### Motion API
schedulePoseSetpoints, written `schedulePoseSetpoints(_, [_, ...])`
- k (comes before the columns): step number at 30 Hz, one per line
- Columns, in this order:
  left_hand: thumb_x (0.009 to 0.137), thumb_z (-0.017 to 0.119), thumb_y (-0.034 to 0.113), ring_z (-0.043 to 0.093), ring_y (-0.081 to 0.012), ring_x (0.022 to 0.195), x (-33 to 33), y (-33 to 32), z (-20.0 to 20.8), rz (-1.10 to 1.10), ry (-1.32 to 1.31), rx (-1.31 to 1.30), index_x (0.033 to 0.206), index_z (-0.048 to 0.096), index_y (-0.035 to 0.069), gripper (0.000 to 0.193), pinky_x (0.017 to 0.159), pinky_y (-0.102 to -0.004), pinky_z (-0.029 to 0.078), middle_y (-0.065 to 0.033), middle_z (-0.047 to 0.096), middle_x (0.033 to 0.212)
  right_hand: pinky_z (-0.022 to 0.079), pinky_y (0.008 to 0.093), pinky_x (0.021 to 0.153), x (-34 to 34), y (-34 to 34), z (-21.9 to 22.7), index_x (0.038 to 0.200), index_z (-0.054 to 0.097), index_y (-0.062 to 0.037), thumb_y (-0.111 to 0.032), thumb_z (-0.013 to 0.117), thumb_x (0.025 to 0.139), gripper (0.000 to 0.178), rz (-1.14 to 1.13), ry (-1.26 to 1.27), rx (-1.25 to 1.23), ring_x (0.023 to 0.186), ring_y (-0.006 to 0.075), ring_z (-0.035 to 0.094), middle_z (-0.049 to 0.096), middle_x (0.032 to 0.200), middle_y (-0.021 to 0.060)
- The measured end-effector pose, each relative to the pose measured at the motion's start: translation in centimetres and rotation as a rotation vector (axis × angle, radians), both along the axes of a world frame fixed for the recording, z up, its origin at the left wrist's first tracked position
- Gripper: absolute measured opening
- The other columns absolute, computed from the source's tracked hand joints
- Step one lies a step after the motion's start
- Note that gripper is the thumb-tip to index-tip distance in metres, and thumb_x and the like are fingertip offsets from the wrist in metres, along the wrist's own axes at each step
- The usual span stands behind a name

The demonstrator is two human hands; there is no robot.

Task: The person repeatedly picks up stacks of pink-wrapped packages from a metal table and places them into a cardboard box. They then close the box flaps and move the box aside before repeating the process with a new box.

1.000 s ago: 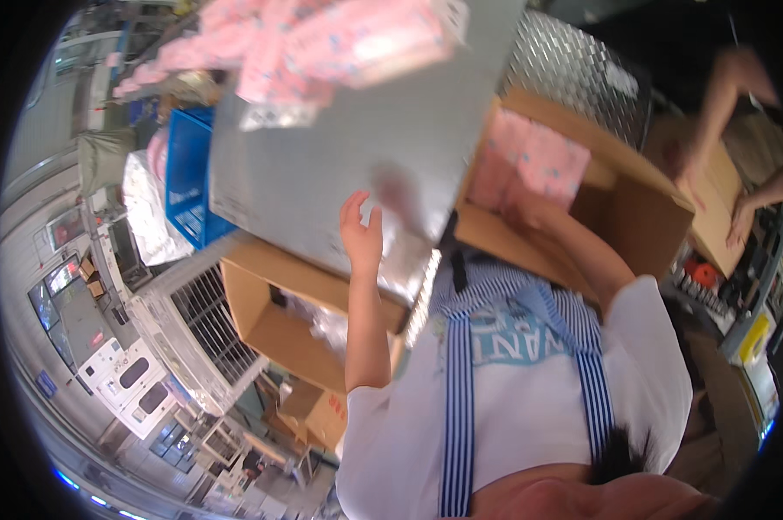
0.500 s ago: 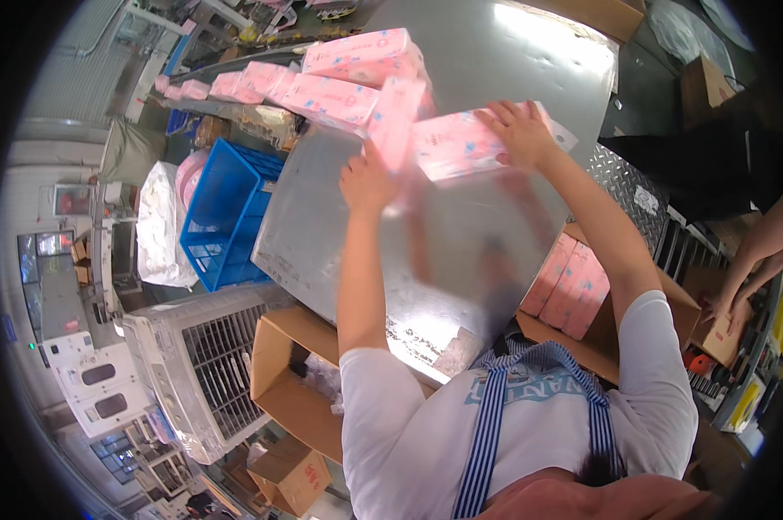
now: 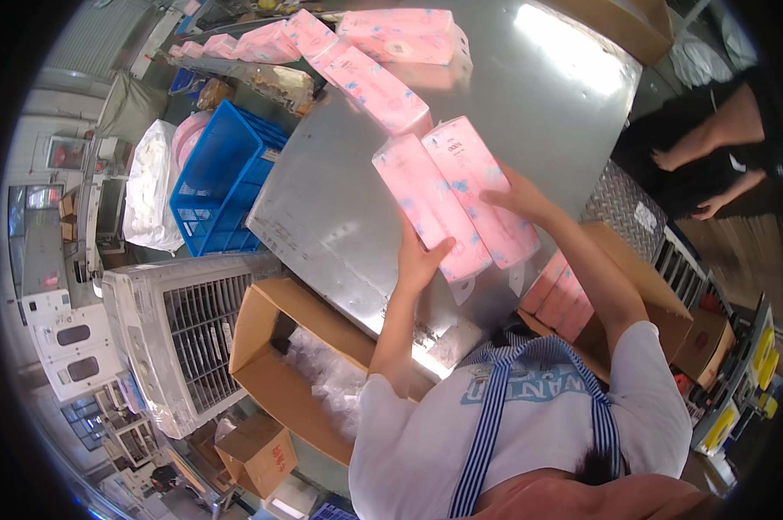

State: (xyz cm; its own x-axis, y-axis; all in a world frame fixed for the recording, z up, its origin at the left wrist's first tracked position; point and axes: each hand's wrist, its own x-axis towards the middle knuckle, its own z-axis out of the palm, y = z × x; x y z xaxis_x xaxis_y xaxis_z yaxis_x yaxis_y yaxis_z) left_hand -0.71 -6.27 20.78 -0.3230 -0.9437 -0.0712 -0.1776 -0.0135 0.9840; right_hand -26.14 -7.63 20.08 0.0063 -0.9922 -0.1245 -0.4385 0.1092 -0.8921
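Two pink, plastic-wrapped tissue packs are held side by side over the metal table (image 3: pixel 322 208), their lower ends tilted toward me. My left hand (image 3: pixel 419 258) is closed around the outer edge of the left tissue pack (image 3: pixel 419 195), thumb over its top face. Against the right tissue pack (image 3: pixel 468 169), my right hand (image 3: pixel 514 198) grips the outer side; some of its fingers are hidden. Another pink pack (image 3: pixel 378 91) lies just beyond, close to the far end of the left one. Further back, more packs (image 3: pixel 400 33) sit on the table.
A line of pink packs (image 3: pixel 266 43) trails off at the far left. By my right arm stands a carton (image 3: pixel 643 269) holding several pink packs. On the left are a blue crate (image 3: pixel 214 191) and a carton (image 3: pixel 262 381) with clear plastic. Another person's hands (image 3: pixel 708 206) show at right.
Both hands have come nearer my body, bringing the two packs from crossing angles to lying parallel, side by side. The other person's hands have moved off a carton at right.
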Motion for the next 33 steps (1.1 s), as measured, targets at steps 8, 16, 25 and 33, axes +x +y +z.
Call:
schedulePoseSetpoints(8, [0.066, 0.078, 0.006, 0.058, -0.0287, 0.103, -3.9, 7.0, 1.0, -0.322, -0.251, -0.109, 0.139, 0.024, 0.0, 0.091, 0.073, -0.0327, 0.052, -0.0185, 0.042, 0.13, 0.036, 0.0362, 0.103, -3.1, 17.9, 3.6, 0.144, 0.025, -0.0057, -0.026, 0.078, 0.073, 0.091, -0.298, -0.617, 0.033, 0.125, 0.021, 0.042, 0.041, 0.138, 0.0086])
schedulePoseSetpoints(16, [0.073, 0.077, 0.016, 0.037, -0.0279, 0.129, -18.0, 17.0, 0.0, -0.937, 0.166, 0.313, 0.143, 0.021, 0.006, 0.09, 0.105, -0.0401, 0.034, -0.0135, 0.033, 0.141, 0.032, 0.0387, 0.106, -8.7, 39.7, 4.0, 0.144, 0.021, -0.0008, -0.037, 0.078, 0.072, 0.099, -0.82, -0.473, -0.217, 0.129, 0.0245, 0.038, 0.038, 0.141, 0.0125])
schedulePoseSetpoints(25, [0.092, 0.047, 0.052, 0.05, -0.024, 0.111, -32.9, 29.8, -13.6, -0.939, -0.331, 0.986, 0.142, 0.032, 0.021, 0.061, 0.082, -0.0393, 0.049, -0.0047, 0.046, 0.134, 0.041, 0.0467, 0.097, -14.2, 47.7, -4.5, 0.143, 0.026, -0.01, -0.017, 0.067, 0.08, 0.076, -1.067, 0.775, 0.085, 0.128, 0.0374, 0.04, 0.033, 0.143, 0.0219])
schedulePoseSetpoints(33, [0.09, 0.058, 0.013, 0.054, -0.0157, 0.111, -19.5, 18.6, -4.4, -0.486, -0.348, -0.019, 0.124, 0.055, 0.004, 0.035, 0.093, -0.028, 0.043, -0.007, 0.059, 0.121, 0.033, 0.0655, 0.097, -20.4, 37.7, -12.3, 0.138, 0.035, -0.0167, -0.03, 0.065, 0.079, 0.068, -0.614, 0.479, 0.992, 0.134, 0.0421, 0.021, 0.025, 0.146, 0.016])
